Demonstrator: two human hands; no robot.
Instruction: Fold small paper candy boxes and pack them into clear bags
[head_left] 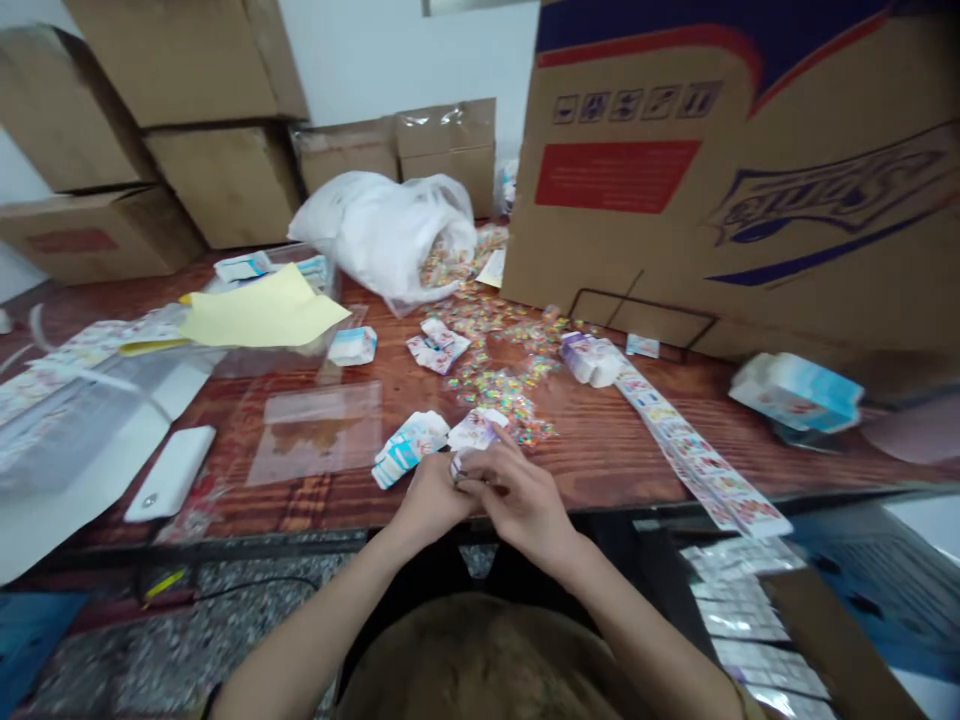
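My left hand (431, 492) and my right hand (517, 492) meet at the near edge of the wooden table (600, 440). Both are closed around a small printed packet (474, 432) held between the fingertips; most of it is hidden by the fingers. Just left of my left hand lies a small stack of blue and white packets (405, 447). Beyond my hands, loose colourful candies (502, 385) are scattered across the table, spilling from a white plastic bag (390, 235).
A big printed cardboard box (750, 170) stands at the right, brown boxes (187, 120) at the back left. A long strip of printed packets (697, 455), a yellow sheet (259, 312), a clear plastic sleeve (319, 430) and a white power bank (171, 472) lie on the table.
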